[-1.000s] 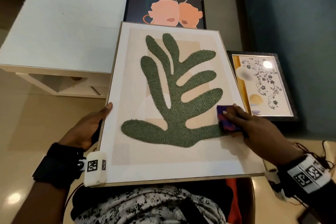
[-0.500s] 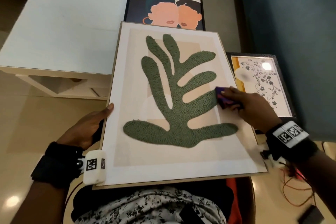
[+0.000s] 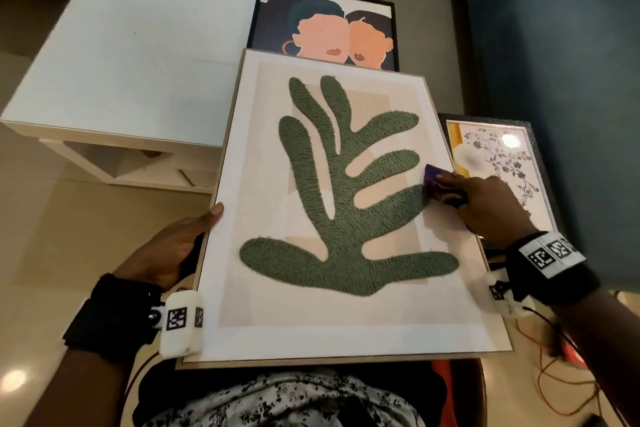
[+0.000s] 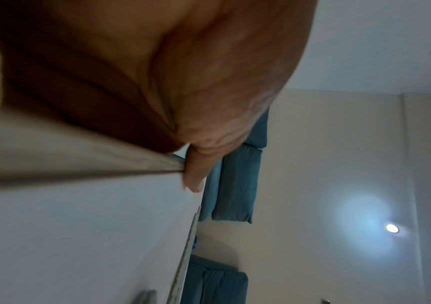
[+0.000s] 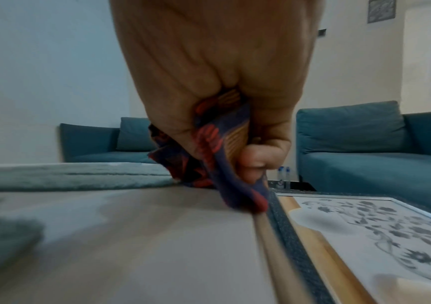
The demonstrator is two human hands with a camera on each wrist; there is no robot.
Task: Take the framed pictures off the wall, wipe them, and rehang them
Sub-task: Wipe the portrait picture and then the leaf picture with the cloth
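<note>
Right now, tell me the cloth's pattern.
The cloth is dark blue with red and orange markings, clearest in the right wrist view, gripped by the right hand.

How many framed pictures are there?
3: the green leaf picture on the person's lap, the two-faces picture beyond it, and the floral picture to its right. Others may be out of view.

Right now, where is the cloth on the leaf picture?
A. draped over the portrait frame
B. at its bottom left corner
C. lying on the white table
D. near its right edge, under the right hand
D: the right hand grips the cloth against the leaf picture by its right edge.
</note>
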